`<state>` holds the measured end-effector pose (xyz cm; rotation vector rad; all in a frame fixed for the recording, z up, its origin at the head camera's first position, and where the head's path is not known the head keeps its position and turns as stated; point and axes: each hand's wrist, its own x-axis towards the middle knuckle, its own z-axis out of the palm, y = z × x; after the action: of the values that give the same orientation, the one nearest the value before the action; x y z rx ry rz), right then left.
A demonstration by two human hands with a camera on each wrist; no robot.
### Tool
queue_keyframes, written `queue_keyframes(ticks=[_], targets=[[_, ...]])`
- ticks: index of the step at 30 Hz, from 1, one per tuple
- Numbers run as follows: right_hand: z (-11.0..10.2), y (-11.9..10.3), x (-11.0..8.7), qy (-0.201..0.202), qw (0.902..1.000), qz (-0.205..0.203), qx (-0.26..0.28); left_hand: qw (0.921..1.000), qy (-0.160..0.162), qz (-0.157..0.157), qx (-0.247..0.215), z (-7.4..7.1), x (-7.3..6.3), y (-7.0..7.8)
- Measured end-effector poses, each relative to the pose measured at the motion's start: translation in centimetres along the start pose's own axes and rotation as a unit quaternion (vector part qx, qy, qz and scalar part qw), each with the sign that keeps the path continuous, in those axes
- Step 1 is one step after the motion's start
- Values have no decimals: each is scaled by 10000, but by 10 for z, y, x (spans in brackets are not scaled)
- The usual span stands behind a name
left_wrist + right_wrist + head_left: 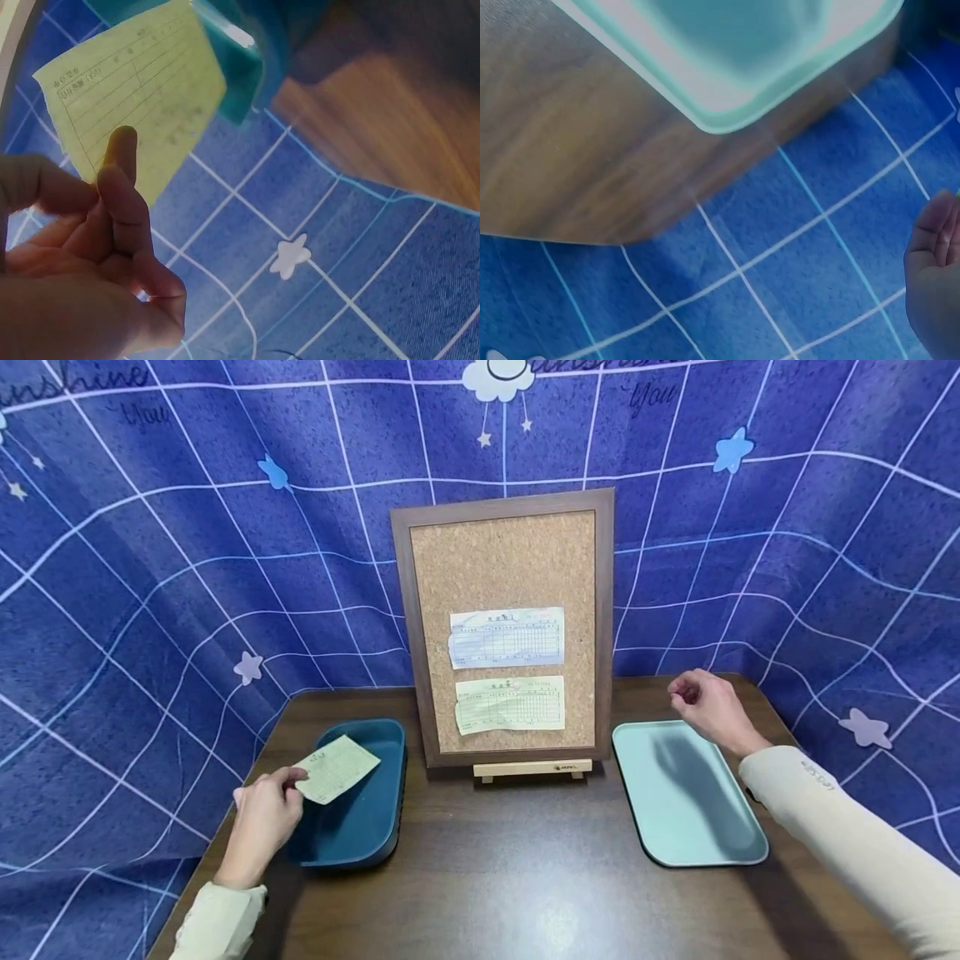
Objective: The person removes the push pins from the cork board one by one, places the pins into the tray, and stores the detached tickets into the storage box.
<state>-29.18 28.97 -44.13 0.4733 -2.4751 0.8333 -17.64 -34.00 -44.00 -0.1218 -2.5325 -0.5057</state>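
Note:
My left hand [267, 810] pinches a pale yellow-green receipt slip [339, 768] by its near edge, between thumb and fingers. The slip is tilted over the dark blue tray [392, 810]; ruled lines and small print show on the receipt slip [161, 90] in the left wrist view. Above the far end of the light green tray [690, 852] is my right hand [712, 706], its fingers curled with the tips together. A speck of yellow-green [958, 193] shows at those fingertips in the right wrist view, mostly cut off; I cannot tell its kind.
A wood-framed cork board [502, 560] leans on a small wooden stand [532, 769] between the trays. Two printed slips, a bluish-white one [510, 639] and a greenish one [510, 706], are fixed to it. A blue patterned cloth [330, 552] hangs behind the brown table [487, 868].

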Motion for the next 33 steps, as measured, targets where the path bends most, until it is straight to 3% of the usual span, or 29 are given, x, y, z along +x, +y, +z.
queue_keyframes(ticks=[7, 10, 15, 22, 27, 33], targets=[[15, 6, -18, -64, 10000, -2, -32, 9991, -114, 327, 239, 14, -13, 1], [22, 8, -26, -152, 9998, 143, 19, 9986, -285, 290, 347, 17, -18, 5], [32, 13, -37, -470, 9980, 427, 38, 9946, -979, 130, 326, 25, -20, 8], [47, 21, -51, -918, 9947, 464, 5, 9808, -1900, 110, 423, 32, -19, 8], [55, 23, -58, -1316, 9897, 548, 103, 9715, -2340, 232, 282, 36, -19, 6], [60, 22, -61, -1673, 9833, 686, 202, 9658, -2569, 306, 142, 40, -19, 0]])
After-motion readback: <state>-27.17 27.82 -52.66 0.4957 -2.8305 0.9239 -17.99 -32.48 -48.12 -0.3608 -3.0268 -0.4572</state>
